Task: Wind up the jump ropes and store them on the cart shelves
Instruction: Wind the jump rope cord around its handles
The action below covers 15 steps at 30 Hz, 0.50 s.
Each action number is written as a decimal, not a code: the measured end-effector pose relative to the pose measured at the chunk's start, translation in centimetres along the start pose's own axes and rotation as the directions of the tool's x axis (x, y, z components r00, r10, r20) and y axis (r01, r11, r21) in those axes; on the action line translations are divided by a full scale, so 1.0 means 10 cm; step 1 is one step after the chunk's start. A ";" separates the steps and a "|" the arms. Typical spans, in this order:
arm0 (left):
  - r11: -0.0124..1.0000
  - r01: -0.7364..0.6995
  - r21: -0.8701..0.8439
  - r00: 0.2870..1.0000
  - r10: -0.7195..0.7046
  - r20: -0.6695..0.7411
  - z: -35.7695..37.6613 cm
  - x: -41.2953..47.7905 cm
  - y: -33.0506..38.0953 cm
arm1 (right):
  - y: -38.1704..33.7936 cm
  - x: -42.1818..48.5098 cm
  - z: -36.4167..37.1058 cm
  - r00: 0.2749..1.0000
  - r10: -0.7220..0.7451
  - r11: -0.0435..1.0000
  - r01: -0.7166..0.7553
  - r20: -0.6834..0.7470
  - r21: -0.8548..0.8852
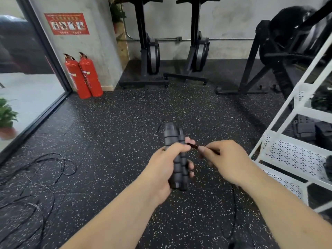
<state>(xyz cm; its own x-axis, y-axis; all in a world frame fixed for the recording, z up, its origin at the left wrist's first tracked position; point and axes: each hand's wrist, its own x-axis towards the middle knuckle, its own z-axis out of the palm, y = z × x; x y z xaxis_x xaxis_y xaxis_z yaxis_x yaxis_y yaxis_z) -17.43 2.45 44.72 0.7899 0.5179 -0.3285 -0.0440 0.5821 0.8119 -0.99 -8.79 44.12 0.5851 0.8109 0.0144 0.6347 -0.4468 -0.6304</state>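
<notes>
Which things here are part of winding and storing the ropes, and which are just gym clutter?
Job: left hand gripping paired handles; right hand pinching cord; loose ropes on floor; white cart.
Lying about: fire extinguishers; rowing machines; potted plant.

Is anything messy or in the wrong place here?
Yes. Loose black jump ropes lie tangled on the floor at the left, not wound up or stored on the white cart.
</notes>
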 end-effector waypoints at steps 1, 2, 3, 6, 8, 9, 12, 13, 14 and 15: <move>1.000 -0.027 -0.015 0.999 0.027 -0.026 -0.06 0.03 0.07 | 0.02 0.00 -0.07 0.999 0.008 1.000 -0.009 0.035 0.002; 0.998 -0.060 -0.032 0.996 0.058 -0.061 -0.12 0.05 0.14 | 0.05 0.00 -0.15 0.999 0.015 1.000 -0.015 0.052 0.003; 0.994 -0.095 -0.051 0.991 0.090 -0.097 -0.18 0.08 0.20 | 0.08 -0.01 -0.23 0.998 0.019 1.000 -0.020 0.051 0.007; 0.985 -0.157 -0.066 0.977 0.145 -0.155 -0.30 0.10 0.33 | 0.09 -0.04 -0.35 1.000 0.009 0.994 -0.007 -0.013 0.108; 0.989 -0.145 -0.003 0.980 0.143 -0.140 -0.28 0.07 0.30 | 0.05 -0.05 -0.29 0.997 -0.010 0.988 0.021 -0.076 0.152; 0.992 -0.127 0.025 0.984 0.129 -0.123 -0.24 0.06 0.25 | 0.02 -0.04 -0.23 0.995 -0.015 0.989 0.029 -0.096 0.147; 0.996 -0.073 0.058 0.997 0.073 -0.009 -0.07 0.00 0.05 | -0.05 -0.04 0.04 0.995 -0.047 0.994 0.055 -0.087 0.099; 0.996 -0.061 0.061 0.998 0.059 0.033 -0.02 -0.02 -0.01 | -0.05 -0.03 0.11 0.994 -0.060 0.994 0.067 -0.089 0.085; 0.997 -0.051 0.062 0.997 0.048 0.054 0.01 -0.04 -0.06 | -0.05 -0.02 0.16 0.993 -0.065 0.995 0.072 -0.095 0.076; 0.998 -0.041 0.057 0.998 0.037 0.056 0.03 -0.04 -0.08 | -0.05 -0.02 0.18 0.994 -0.062 0.995 0.069 -0.095 0.067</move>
<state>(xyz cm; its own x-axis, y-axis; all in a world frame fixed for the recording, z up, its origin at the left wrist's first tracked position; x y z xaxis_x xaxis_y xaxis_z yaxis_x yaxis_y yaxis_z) -17.57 1.56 44.32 0.8209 0.5032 -0.2701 -0.0414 0.5242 0.8506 -2.29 -8.04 43.05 0.5898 0.7975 0.1271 0.6383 -0.3639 -0.6784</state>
